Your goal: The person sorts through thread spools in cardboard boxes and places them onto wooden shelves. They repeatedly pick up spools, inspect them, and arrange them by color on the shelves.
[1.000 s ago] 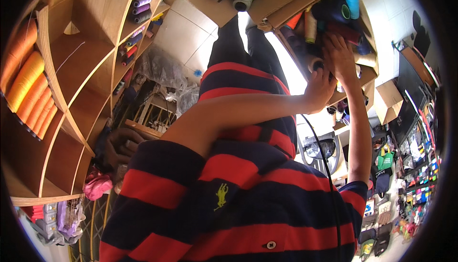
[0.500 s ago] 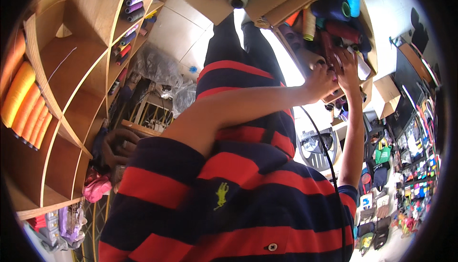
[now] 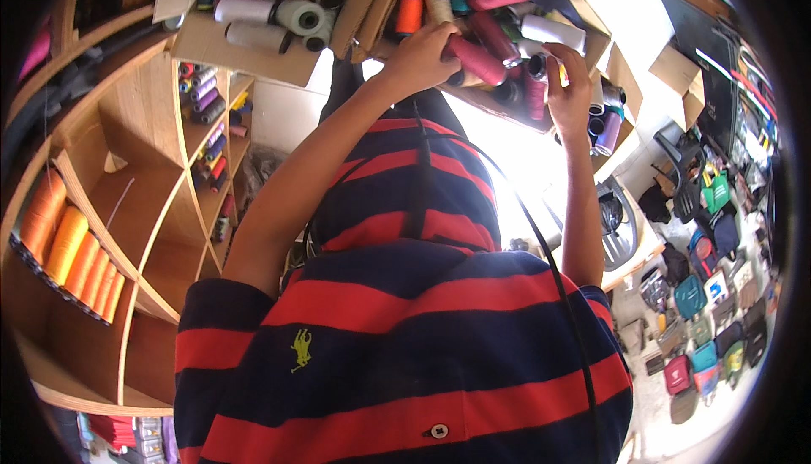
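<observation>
Left hand curled around a maroon thread cone inside a cardboard box; right hand spread, fingertips on neighbouring cones near the box's edge. Tightly packed there. Beyond, wooden shelves holding orange spools.

You've got two hands up there, left hand and right hand, in two cardboard boxes of thread cones, plus six orange rolls shelved.

Matt cardboard box, wood shelves.
</observation>
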Action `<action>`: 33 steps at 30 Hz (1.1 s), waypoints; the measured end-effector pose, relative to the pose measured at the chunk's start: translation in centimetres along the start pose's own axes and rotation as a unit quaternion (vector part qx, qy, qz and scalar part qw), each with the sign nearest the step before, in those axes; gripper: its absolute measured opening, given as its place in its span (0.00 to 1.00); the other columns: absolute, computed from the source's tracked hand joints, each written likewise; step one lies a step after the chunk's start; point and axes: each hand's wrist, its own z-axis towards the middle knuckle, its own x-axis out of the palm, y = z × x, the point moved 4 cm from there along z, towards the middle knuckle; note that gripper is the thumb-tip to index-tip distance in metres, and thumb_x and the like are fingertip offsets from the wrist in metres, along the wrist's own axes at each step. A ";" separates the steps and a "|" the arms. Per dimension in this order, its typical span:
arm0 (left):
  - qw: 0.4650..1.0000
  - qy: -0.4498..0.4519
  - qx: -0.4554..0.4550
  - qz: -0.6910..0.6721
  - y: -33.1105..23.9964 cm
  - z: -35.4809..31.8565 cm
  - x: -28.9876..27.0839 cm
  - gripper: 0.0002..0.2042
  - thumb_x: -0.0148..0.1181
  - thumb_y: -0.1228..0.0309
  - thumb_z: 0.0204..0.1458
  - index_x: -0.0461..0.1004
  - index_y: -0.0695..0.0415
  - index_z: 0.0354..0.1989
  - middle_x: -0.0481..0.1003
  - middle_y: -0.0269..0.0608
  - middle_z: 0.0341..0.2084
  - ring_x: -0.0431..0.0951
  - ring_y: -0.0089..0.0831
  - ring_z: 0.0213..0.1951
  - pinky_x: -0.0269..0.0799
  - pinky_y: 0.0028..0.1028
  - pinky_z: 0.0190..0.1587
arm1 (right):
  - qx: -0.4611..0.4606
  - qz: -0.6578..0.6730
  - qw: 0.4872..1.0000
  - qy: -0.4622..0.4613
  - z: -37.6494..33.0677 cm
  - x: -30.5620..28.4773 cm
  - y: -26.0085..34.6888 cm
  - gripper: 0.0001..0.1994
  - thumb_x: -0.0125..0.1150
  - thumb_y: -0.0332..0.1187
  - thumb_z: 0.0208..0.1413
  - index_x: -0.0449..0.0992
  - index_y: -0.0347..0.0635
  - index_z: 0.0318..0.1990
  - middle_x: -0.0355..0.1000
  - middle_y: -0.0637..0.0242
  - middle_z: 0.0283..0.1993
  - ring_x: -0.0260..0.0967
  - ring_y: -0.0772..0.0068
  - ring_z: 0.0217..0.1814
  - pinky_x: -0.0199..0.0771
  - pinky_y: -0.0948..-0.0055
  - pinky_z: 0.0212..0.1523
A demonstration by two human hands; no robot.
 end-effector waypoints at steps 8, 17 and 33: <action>0.996 0.072 0.018 0.055 -0.9 0.2 2.6 0.30 0.61 0.63 0.53 0.60 0.59 0.64 0.70 0.54 0.54 0.74 0.47 0.50 0.68 0.39 0.54 | 0.217 -0.022 0.973 -0.077 -9.9 0.1 -5.6 0.07 0.57 0.29 0.57 0.77 0.39 0.41 0.77 0.60 0.38 0.77 0.68 0.34 0.76 0.71 0.32; 0.997 0.023 0.007 0.069 -3.7 -0.9 2.9 0.31 0.59 0.69 0.52 0.57 0.62 0.64 0.64 0.57 0.57 0.64 0.55 0.58 0.61 0.44 0.59 | 0.250 -0.147 0.956 0.054 -11.7 2.6 -6.6 0.25 0.62 0.36 0.47 0.68 0.38 0.53 0.67 0.52 0.45 0.67 0.46 0.49 0.65 0.51 0.48; 0.766 0.108 0.348 0.530 -9.1 2.2 12.3 0.18 0.53 0.66 0.51 0.74 0.59 0.50 0.74 0.40 0.47 0.65 0.38 0.57 0.59 0.47 0.58 | 0.373 0.486 0.750 -0.250 -14.6 -1.3 -9.7 0.18 0.55 0.45 0.63 0.71 0.36 0.47 0.72 0.62 0.37 0.70 0.71 0.35 0.70 0.69 0.38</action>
